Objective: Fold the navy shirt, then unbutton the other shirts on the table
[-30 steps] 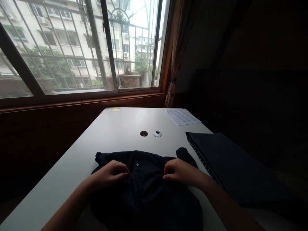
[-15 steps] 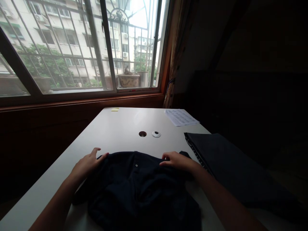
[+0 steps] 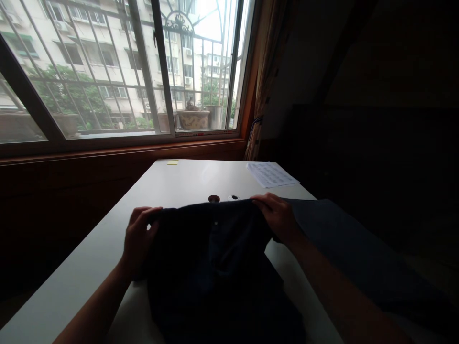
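A dark navy shirt (image 3: 211,258) with small white buttons hangs lifted over the near part of a white table (image 3: 179,179). My left hand (image 3: 138,236) pinches its upper left corner. My right hand (image 3: 276,215) grips its upper right corner. Both hands hold the top edge taut and raised, so the cloth drapes down toward me. The lower part of the shirt rests on the table.
A round cable hole (image 3: 214,198) and its white cap (image 3: 233,197) sit just past the shirt. A printed sheet (image 3: 270,173) lies at the far right, a yellow note (image 3: 172,162) at the far edge. A dark folded cloth (image 3: 344,248) lies to the right. Window behind.
Both hands went from the middle of the flat shirt out to its upper corners, took hold, and lifted the top edge up off the table.
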`<state>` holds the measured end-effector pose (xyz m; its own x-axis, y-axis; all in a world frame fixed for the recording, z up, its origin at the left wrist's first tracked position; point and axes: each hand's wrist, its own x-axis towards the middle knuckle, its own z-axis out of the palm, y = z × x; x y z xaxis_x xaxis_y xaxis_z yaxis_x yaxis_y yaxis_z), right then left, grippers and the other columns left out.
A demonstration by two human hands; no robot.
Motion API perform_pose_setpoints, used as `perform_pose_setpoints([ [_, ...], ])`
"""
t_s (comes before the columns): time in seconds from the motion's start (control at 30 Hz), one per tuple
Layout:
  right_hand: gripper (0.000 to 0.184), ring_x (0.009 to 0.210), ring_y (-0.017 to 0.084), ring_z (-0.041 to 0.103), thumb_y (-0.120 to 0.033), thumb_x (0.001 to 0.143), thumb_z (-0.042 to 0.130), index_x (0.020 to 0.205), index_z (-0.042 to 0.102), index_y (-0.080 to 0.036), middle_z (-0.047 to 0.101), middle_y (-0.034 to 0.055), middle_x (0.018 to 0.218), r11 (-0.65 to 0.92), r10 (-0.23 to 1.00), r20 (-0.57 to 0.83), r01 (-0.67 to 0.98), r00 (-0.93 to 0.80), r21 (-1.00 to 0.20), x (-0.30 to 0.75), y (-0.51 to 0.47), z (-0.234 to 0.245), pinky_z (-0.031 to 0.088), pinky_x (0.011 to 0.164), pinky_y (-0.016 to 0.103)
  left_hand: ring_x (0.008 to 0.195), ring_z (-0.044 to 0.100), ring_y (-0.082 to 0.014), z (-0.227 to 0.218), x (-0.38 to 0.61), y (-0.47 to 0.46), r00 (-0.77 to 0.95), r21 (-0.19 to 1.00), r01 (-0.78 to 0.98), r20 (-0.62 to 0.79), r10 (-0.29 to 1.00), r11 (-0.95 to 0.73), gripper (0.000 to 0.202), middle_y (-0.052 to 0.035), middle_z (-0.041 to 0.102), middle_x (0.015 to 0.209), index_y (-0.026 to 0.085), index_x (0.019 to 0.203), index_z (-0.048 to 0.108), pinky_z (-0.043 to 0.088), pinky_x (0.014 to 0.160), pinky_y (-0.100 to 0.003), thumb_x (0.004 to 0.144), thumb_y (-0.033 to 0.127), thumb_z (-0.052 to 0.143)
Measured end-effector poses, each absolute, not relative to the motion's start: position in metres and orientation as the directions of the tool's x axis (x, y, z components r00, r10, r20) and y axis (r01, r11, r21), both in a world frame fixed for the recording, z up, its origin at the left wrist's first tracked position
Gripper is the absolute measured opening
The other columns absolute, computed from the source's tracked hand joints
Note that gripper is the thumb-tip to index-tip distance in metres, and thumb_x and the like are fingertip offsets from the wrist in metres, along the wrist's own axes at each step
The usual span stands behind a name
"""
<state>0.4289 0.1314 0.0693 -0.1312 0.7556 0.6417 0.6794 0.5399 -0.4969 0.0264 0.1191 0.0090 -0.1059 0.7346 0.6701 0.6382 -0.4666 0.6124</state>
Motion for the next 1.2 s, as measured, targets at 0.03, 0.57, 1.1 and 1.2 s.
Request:
perform_pose_setpoints([
  [0.03, 0.022, 0.093, 0.024, 0.063, -0.038, 0.098, 0.056, 0.108, 0.073, -0.028, 0.071, 0.0041, 0.094, 0.560, 0.676, 0.731, 0.710, -0.093, -0.428, 0.428, 0.130, 0.072, 0.048, 0.091, 0.038, 0.100, 0.061, -0.0220, 0.013, 0.026, 0.117, -0.196, 0.606, 0.652, 0.715, 0.672, -0.455, 0.025, -0.0041, 0.057, 0.111, 0.025, 0.111, 0.067, 0.057, 0.084, -0.037, 0.087, 0.032, 0.063],
  [0.57, 0.014, 0.091, 0.021, 0.064, -0.025, 0.092, 0.061, 0.094, 0.074, -0.023, 0.069, 0.0036, 0.091, 0.468, 0.883, 0.221, 0.760, -0.413, -0.452, 0.433, 0.129, 0.019, 0.048, 0.083, 0.033, 0.107, 0.059, -0.0278, -0.016, 0.003, 0.138, 0.185, 0.747, 0.613, 0.181, 0.966, -0.258, 0.054, -0.0088, 0.060, 0.112, 0.022, 0.136, 0.054, 0.050, 0.093, -0.043, 0.086, 0.042, 0.060],
  [1.1, 0.032, 0.105, 0.023, 0.054, -0.035, 0.079, 0.080, 0.107, 0.068, -0.028, 0.064, 0.0019, 0.113, 0.714, 0.661, 0.112, 0.576, -0.742, -0.399, 0.379, 0.038, 0.032, 0.044, 0.097, 0.040, 0.094, 0.065, -0.0240, -0.005, -0.031, 0.140, 0.037, 0.508, 0.830, 0.362, 0.931, -0.231, 0.034, -0.0060, 0.065, 0.105, 0.021, 0.106, 0.072, 0.051, 0.082, -0.034, 0.086, 0.029, 0.045],
  [1.2, 0.054, 0.116, 0.027, 0.049, -0.033, 0.075, 0.082, 0.126, 0.062, -0.033, 0.058, 0.0035, 0.128, 0.591, 0.782, 0.046, 0.716, -0.622, -0.371, 0.387, 0.044, 0.026, 0.043, 0.102, 0.044, 0.108, 0.062, -0.0285, -0.009, -0.040, 0.145, -0.015, 0.463, 0.853, 0.481, 0.876, -0.239, 0.033, -0.0096, 0.065, 0.114, 0.020, 0.106, 0.072, 0.047, 0.098, -0.043, 0.088, 0.034, 0.048],
])
